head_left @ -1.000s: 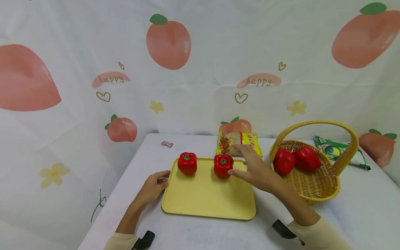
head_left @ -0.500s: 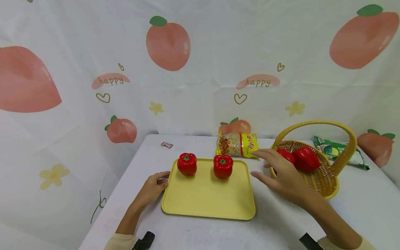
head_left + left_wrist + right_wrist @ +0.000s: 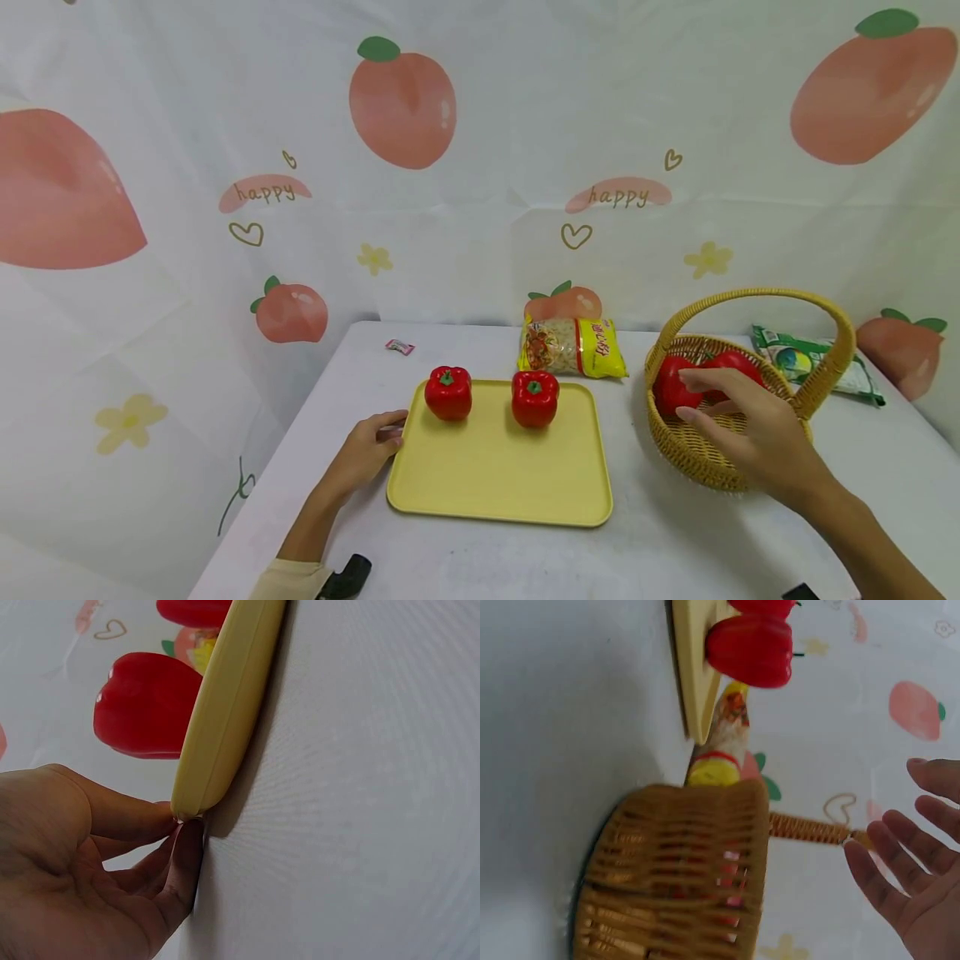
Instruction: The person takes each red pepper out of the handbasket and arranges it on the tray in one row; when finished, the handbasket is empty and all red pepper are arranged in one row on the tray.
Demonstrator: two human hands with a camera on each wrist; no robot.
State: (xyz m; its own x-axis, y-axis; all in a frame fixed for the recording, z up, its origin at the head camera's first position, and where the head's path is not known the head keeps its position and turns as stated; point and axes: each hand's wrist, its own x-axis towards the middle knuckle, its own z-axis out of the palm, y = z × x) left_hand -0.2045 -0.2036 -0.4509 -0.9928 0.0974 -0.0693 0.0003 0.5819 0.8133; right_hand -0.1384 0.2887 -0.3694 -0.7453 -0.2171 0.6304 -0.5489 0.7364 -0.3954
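My left hand [image 3: 362, 454] pinches the left edge of a yellow tray [image 3: 498, 479]; in the left wrist view its thumb and fingertips [image 3: 187, 851] meet at the tray's corner. Two red bell peppers with green stems, a left one [image 3: 448, 393] and a right one [image 3: 535, 400], stand along the tray's far side. Over the wicker basket [image 3: 693, 467] hovers my right hand [image 3: 765, 442], thumb and fingers spread and holding nothing. Its fingertips overlap a red pepper [image 3: 669, 392] in the basket in the head view. Another red pepper [image 3: 733, 362] lies beside that one, partly hidden by the hand.
The basket's tall handle [image 3: 750, 294] arches over its opening. Behind the tray lies a yellow food packet [image 3: 573, 346]. A green and white packet [image 3: 817, 362] is at the back right, and a small wrapped candy [image 3: 400, 346] at the back left.
My right hand has moved right, from beside the right pepper on the tray to above the basket. The left hand, tray and peppers have stayed in place.
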